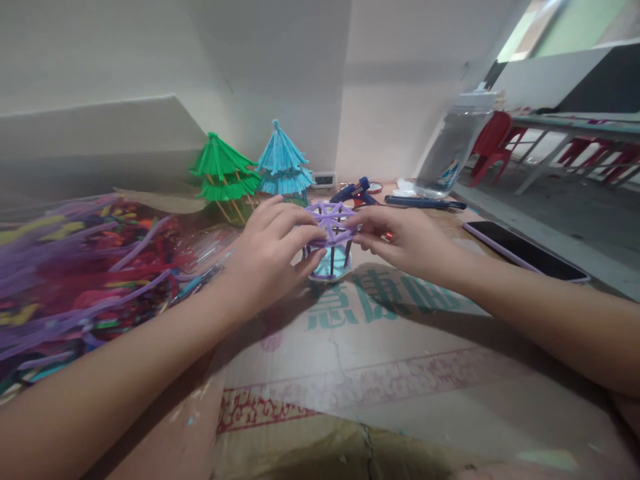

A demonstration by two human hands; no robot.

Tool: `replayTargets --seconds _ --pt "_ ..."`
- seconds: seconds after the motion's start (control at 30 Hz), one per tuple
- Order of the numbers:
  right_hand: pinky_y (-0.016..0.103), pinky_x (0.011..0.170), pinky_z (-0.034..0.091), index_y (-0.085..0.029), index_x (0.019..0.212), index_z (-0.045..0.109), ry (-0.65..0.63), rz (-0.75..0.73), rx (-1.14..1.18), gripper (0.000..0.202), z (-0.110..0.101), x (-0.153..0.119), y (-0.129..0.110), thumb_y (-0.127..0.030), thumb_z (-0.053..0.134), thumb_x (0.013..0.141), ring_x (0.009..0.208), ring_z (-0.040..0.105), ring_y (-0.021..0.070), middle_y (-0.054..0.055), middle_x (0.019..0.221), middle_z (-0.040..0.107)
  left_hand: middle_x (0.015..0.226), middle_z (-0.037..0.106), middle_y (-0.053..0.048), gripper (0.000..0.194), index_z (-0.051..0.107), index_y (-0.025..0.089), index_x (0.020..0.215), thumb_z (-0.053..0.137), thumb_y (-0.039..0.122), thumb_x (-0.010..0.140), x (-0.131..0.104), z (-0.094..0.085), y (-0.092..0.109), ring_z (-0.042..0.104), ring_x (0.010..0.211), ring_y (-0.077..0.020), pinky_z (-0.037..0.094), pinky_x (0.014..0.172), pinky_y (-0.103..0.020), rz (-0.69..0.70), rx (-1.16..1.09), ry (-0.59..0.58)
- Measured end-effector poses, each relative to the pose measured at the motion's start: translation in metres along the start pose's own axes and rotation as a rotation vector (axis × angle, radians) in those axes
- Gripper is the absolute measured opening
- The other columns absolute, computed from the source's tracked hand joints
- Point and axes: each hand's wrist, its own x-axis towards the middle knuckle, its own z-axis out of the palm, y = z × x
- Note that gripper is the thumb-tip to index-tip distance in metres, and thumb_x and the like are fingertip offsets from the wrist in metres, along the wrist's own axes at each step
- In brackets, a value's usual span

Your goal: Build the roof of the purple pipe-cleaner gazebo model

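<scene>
A small frame (333, 260) with a purple top, dark upright posts and a pale blue base stands on the printed table covering. My left hand (277, 247) holds its left side, the thumb and fingers closed at the purple top and a post. At the right edge of the purple top, my right hand (395, 237) has its thumb and fingertips pinched together. Behind my left hand stand a green two-tiered pipe-cleaner roof (223, 163) on sticks and a light blue one (284, 160).
Loose colourful pipe cleaners (100, 267) are heaped at the left. Behind the frame lie a blue glue gun (356, 191) and a dark blue tool (425, 202). A clear plastic jar (453, 147) stands at the back right, and a phone (525, 250) lies at the right.
</scene>
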Motion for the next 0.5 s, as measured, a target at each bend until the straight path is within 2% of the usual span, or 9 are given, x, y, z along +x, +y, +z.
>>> replayTargets --seconds 0.23,0.5 --pt "0.027 0.065 0.041 -0.017 0.110 0.072 0.004 -0.023 0.010 0.021 0.0033 -0.0024 -0.0049 -0.023 0.059 0.094 0.068 0.058 0.0140 0.001 0.077 0.068 0.109 0.073 -0.003 0.008 0.068 0.027 0.104 0.066 0.027 0.096 0.0018 -0.0009 0.0033 0.065 0.106 -0.0218 0.049 0.107 -0.047 0.004 -0.004 0.012" --pt "0.026 0.064 0.041 -0.019 0.113 0.071 0.007 -0.035 0.018 0.022 0.0051 -0.0036 -0.0051 -0.024 0.060 0.095 0.066 0.058 0.0138 0.000 0.076 0.068 0.113 0.071 -0.005 0.017 0.067 0.026 0.108 0.065 0.025 0.092 -0.0005 -0.0047 0.0066 0.064 0.110 -0.0250 0.047 0.109 -0.052 -0.001 -0.088 -0.021"
